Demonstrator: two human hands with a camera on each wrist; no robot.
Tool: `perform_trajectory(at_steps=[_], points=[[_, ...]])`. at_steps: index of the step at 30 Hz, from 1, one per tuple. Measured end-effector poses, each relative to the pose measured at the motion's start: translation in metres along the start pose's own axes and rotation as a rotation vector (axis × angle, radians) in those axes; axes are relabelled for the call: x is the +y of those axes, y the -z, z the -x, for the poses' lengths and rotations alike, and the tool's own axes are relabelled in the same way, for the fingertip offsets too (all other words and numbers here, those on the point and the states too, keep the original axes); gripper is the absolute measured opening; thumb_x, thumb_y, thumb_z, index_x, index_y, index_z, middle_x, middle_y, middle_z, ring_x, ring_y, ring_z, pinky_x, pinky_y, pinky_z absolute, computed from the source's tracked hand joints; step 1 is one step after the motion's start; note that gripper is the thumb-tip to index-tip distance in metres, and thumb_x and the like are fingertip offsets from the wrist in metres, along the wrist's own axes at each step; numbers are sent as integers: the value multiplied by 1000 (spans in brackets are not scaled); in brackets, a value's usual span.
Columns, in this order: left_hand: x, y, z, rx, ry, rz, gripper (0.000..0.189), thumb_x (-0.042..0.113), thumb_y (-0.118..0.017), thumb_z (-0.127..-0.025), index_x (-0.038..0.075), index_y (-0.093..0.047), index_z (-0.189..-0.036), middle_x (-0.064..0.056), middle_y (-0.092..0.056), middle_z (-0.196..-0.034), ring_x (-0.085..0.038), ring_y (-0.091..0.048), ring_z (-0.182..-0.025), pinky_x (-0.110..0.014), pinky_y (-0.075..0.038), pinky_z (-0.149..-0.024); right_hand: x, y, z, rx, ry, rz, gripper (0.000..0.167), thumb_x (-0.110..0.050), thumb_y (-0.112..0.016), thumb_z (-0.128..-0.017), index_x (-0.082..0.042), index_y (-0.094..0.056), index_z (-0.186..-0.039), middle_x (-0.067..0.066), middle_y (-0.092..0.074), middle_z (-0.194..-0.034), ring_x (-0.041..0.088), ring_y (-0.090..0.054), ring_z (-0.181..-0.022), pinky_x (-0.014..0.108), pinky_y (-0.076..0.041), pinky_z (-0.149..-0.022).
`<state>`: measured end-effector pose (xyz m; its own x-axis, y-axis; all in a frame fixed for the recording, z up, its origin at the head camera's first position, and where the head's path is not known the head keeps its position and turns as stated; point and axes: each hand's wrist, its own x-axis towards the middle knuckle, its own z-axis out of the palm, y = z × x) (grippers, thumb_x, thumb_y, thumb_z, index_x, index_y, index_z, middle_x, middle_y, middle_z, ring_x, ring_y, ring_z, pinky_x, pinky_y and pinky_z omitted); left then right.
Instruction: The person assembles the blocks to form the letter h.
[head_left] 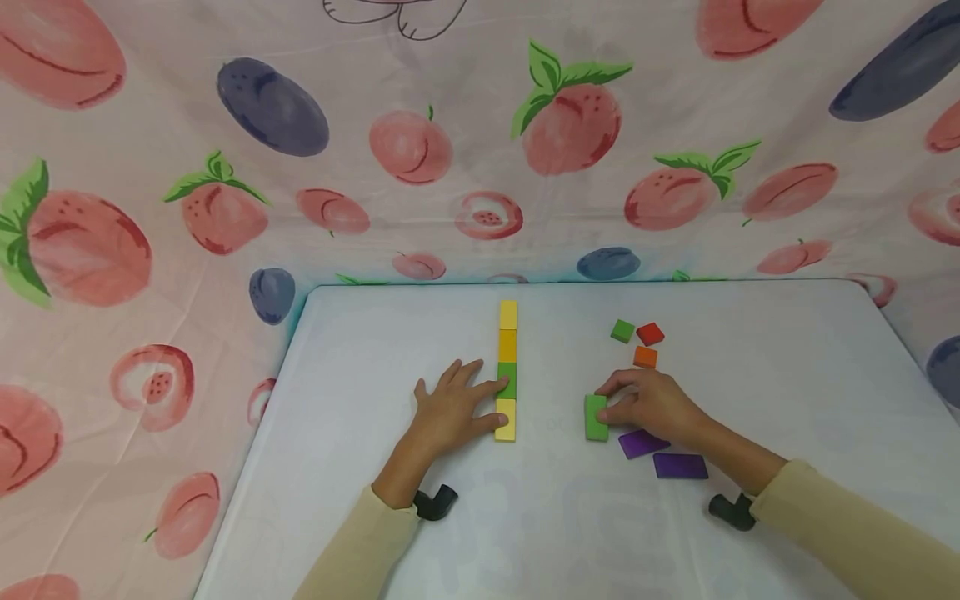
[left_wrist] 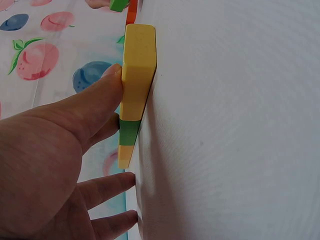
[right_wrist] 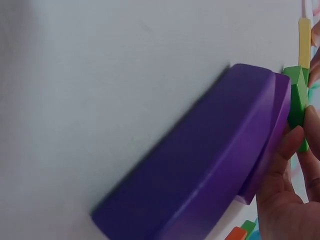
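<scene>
A straight row of blocks runs away from me on the white table: a near yellow block (head_left: 507,432), a green block (head_left: 509,372), a deeper yellow block (head_left: 507,345) and a far yellow block (head_left: 509,314). My left hand (head_left: 448,417) is spread along the row's left side, its thumb touching the near yellow block and its index finger the green one. Between thumb and fingers, my right hand (head_left: 663,408) pinches another green block (head_left: 596,423), apart from the row on its right. In the right wrist view, that green block (right_wrist: 298,97) shows beyond the purple blocks.
Two purple blocks (head_left: 681,466) lie beside and below my right hand. Beyond it are a small green block (head_left: 622,331), a red block (head_left: 650,333) and an orange block (head_left: 645,357). A fruit-patterned cloth (head_left: 480,83) rises behind the white table (head_left: 555,533).
</scene>
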<state>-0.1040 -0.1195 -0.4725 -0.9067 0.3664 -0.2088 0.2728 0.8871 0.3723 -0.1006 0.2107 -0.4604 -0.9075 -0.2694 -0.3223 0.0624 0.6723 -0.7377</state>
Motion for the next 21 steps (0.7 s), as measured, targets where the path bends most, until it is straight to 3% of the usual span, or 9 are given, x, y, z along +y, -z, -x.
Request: perform_trajectory(at_steps=[5, 9, 16, 21], points=[[0, 0, 0, -4, -1, 0, 62, 60, -68, -91, 43, -52, -148, -4, -35, -166, -36, -24, -156, -85, -17, -108, 2, -2, 0, 10, 37, 23, 26, -27, -84, -84, -19, -76, -108, -1, -72, -101, 14, -68, -83, 26, -52, -69], [-1, -1, 0, -5, -3, -6, 61, 60, -67, -91, 43, -52, -148, -4, -35, -166, -36, -24, -156, -85, -17, -108, 1, -3, -1, 31, 77, 72, 28, -27, -86, -82, -18, -77, -107, -4, -74, -95, 13, -68, -89, 25, -54, -74], [-1, -2, -1, -4, -1, -8, 61, 59, -67, -92, 44, -52, -148, -4, -34, -166, -35, -24, -156, -84, -17, -108, 0, -2, -4, 45, 94, 159, 29, -31, -87, -81, -21, -78, -107, -3, -74, -107, 20, -65, -104, 39, -53, -90], [-2, -2, 0, 1, -9, -5, 60, 59, -67, -92, 43, -52, -148, -4, -35, -166, -35, -24, -156, -85, -17, -107, 1, -3, -4, 46, 95, 160, 30, -30, -88, -80, -19, -79, -106, -1, -72, -107, 20, -64, -103, 41, -52, -92]])
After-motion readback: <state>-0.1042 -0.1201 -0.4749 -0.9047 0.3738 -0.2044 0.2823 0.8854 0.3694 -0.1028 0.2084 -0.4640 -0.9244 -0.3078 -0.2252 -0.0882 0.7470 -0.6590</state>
